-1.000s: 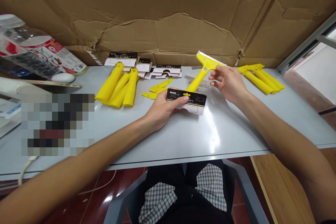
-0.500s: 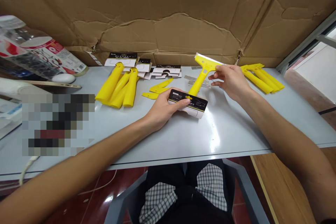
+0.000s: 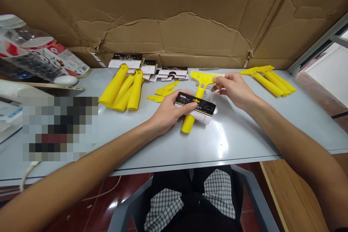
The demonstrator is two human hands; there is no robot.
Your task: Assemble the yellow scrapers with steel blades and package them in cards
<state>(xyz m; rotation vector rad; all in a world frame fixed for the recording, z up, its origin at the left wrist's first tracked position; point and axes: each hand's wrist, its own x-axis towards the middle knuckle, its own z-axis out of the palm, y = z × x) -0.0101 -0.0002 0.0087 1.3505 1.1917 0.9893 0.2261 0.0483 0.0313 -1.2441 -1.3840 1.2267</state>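
My left hand (image 3: 171,112) is closed on a black-and-white cardboard packaging sleeve (image 3: 203,110), thumb on top. My right hand (image 3: 237,88) pinches the right corner of a yellow scraper's (image 3: 203,78) wide head between thumb and fingertips. The scraper's handle runs down behind the printed face of the sleeve, and its round end (image 3: 187,125) shows below. Whether the handle is inside the sleeve or only under it, I cannot tell. Small screws (image 3: 205,95) lie just right of the handle. Behind the scraper head are thin metal blades (image 3: 208,69), partly hidden.
Several yellow handles with sleeves (image 3: 126,59) lie at left, near flat yellow pieces (image 3: 164,90). Stacked sleeves (image 3: 173,73) sit at the back. More yellow scrapers (image 3: 272,79) are at right. A cardboard wall (image 3: 174,32) closes the rear; bottles (image 3: 51,54) stand left.
The scraper has moved down and left with my right hand, so its handle end now sticks out below the sleeve. My left hand and the sleeve have barely moved.
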